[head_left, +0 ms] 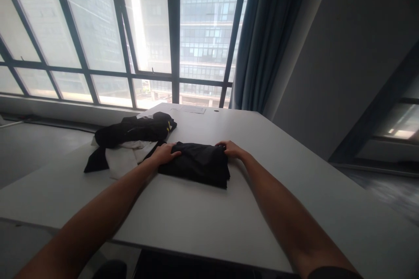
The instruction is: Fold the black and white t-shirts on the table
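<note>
Black cloth (196, 163), folded into a rough rectangle, lies flat on the white table (196, 213), near the middle of the view. Its near edge slants slightly down to the right, and its right end shows loose, uneven layers. The person's left hand (163, 153) rests on the left end, thumb spread away from the fingers along the top; whether those fingers pinch the fabric cannot be told. The right hand (233, 149) grasps the far right corner, fingers bent over it, thumb out of sight.

Just left of the folded piece sits a heap of dark clothes (134, 130) with a small yellow mark, on top of white fabric (122, 161); this pile leaves little room beside the left hand. White tabletop stretches between the folded piece and the near edge, and widely to the right, up to the slanting right edge. Toward the far end lie a sheet of paper (194, 109) and a small round hole (216, 110). Beyond stand tall windows (209, 43) and a blue-grey curtain (262, 43).
</note>
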`<move>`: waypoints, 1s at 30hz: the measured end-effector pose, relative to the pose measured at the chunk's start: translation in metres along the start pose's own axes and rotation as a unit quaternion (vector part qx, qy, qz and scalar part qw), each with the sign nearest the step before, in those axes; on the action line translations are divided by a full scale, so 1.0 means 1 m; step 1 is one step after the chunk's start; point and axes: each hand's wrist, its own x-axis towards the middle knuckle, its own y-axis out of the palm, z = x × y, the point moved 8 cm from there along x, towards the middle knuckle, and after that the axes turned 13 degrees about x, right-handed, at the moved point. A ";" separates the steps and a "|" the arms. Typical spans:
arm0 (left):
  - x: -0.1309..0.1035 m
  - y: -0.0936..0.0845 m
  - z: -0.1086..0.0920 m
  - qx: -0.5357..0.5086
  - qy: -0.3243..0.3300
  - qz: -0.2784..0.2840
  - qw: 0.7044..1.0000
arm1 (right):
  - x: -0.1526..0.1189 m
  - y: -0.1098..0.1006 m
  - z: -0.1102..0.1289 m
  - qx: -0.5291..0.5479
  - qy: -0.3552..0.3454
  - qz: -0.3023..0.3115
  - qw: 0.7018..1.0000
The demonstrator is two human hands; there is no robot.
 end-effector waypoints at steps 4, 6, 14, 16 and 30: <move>0.007 0.004 0.000 -0.044 0.012 -0.010 0.999 | 0.002 0.003 0.007 0.029 -0.023 -0.003 0.999; 0.007 -0.009 -0.003 -0.069 0.012 -0.055 0.996 | 0.003 -0.003 0.006 0.019 -0.027 -0.033 0.999; -0.004 -0.091 0.036 -0.441 0.023 -0.261 0.858 | -0.014 -0.077 -0.024 -0.078 0.029 -0.316 0.945; -0.003 -0.094 0.054 -0.504 0.014 -0.215 0.836 | -0.023 -0.095 -0.038 -0.066 0.075 -0.370 0.924; -0.022 -0.019 -0.034 -0.205 0.126 0.151 0.959 | -0.006 -0.083 -0.029 -0.012 -0.021 -0.272 0.962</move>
